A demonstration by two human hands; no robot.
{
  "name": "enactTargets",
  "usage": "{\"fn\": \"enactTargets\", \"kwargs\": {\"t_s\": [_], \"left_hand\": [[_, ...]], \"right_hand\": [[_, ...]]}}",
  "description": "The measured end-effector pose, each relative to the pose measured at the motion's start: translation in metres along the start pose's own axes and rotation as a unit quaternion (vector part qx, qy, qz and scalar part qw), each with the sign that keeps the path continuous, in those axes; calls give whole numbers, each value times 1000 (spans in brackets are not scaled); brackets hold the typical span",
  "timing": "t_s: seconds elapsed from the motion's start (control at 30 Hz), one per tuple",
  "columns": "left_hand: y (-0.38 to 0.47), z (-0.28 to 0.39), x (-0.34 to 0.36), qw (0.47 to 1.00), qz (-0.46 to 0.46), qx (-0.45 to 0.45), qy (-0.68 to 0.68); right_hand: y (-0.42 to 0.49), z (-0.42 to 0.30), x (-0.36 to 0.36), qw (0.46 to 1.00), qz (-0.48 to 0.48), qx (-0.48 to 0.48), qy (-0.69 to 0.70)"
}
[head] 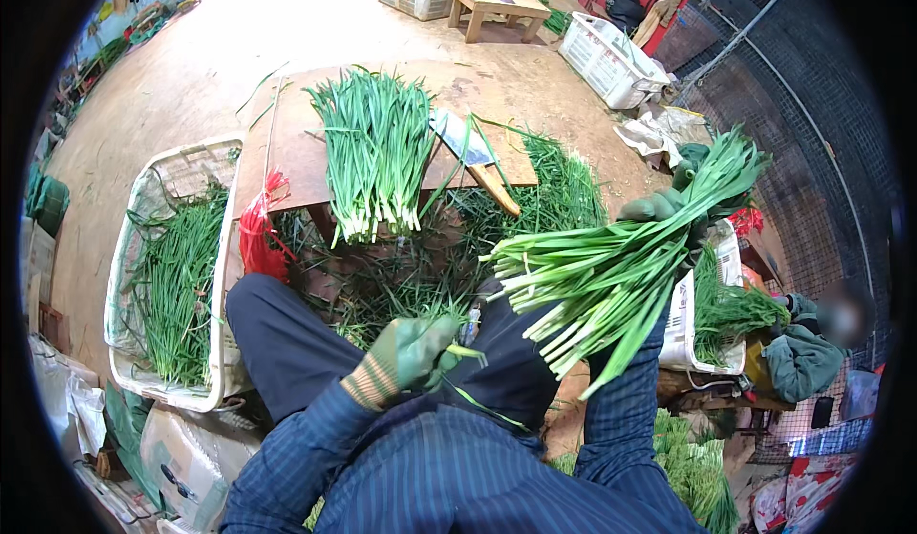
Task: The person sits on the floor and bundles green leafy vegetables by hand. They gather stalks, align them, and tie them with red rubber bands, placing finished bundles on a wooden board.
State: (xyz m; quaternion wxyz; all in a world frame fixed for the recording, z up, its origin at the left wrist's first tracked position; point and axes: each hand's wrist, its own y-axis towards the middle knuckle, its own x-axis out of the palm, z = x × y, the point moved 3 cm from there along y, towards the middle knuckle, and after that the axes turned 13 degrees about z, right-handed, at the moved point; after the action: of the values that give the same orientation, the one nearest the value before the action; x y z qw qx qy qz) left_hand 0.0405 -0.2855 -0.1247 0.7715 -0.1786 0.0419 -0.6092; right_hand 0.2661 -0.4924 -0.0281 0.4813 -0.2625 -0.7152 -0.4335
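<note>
My right hand point(663, 211), in a green work glove, grips a thick bunch of garlic chives point(594, 269) over my right thigh. Its pale cut ends point left, towards my lap, and the leaf tips rise to the upper right. Over my lap, my left hand point(412, 355), in a green glove with a ribbed cuff, is closed on a few loose chive leaves point(466, 352). Before me, another pile of chives point(376, 154) lies on a low wooden table point(286, 154), stem ends over its near edge. Beside it rests a broad-bladed knife point(462, 138) with a wooden handle.
Red plastic ties point(263, 229) hang at the table's left corner. Leaf scraps point(401, 283) cover the floor between my legs. White crates of greens stand left point(218, 305) and right point(684, 333). Another person point(802, 362) is at the far right. A small wooden stool point(501, 4) stands farther back.
</note>
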Motion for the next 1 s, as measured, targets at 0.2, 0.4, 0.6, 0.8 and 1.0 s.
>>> {"fn": "enactTargets", "kwargs": {"t_s": [0.2, 0.4, 0.6, 0.8, 1.0], "left_hand": [[-2, -42, -30, 923, -15, 142, 358], [-31, 66, 17, 932, 209, 291, 46], [-27, 84, 23, 904, 178, 383, 74], [-8, 50, 28, 973, 75, 193, 101], [3, 21, 50, 946, -6, -83, -314]], "right_hand": [[5, -15, -18, 998, 35, 11, 58], [-6, 15, -7, 983, 99, -3, 151], [-4, 20, 2, 998, 6, 16, 54], [-11, 27, 33, 991, -68, 7, -112], [-8, 35, 32, 960, -184, 37, -208]]}}
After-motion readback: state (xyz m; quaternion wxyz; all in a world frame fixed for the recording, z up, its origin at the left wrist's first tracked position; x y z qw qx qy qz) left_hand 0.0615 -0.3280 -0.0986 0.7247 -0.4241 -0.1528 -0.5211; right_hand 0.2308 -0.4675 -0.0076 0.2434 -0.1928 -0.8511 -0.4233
